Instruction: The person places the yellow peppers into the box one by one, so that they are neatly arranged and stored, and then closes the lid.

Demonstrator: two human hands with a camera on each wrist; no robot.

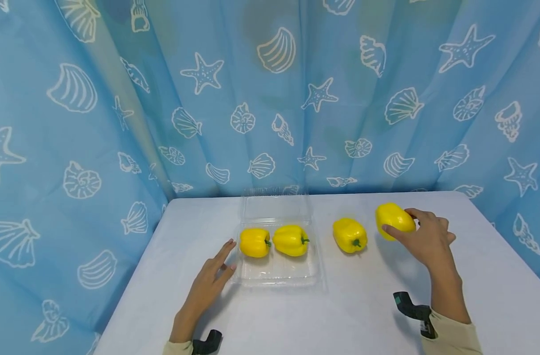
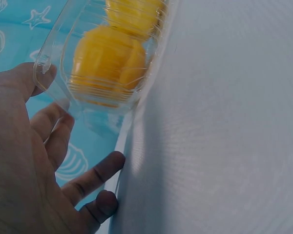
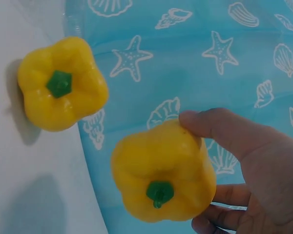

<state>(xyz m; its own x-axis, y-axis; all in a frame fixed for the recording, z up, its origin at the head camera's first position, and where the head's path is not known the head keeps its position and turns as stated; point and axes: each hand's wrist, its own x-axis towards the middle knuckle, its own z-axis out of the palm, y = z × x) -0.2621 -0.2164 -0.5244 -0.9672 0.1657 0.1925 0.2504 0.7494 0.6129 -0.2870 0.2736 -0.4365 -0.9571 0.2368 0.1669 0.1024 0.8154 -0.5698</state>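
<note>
My right hand (image 1: 429, 240) grips a yellow bell pepper (image 1: 393, 220) between thumb and fingers, holding it above the table; its green stem (image 3: 159, 193) shows in the right wrist view. Left of it, another yellow bell pepper (image 1: 349, 235) lies on the table. Two more, a left pepper (image 1: 254, 242) and a right pepper (image 1: 291, 240), sit side by side in the clear plastic container (image 1: 274, 282), whose lid is folded back. At the container's left edge is my left hand (image 1: 209, 281), fingers spread and fingertips at the plastic wall.
A white cloth covers the table (image 1: 341, 315). Behind it and to the left hangs a blue curtain (image 1: 252, 84) with white shells and starfish. The transparent lid (image 1: 276, 207) lies toward the table's back edge.
</note>
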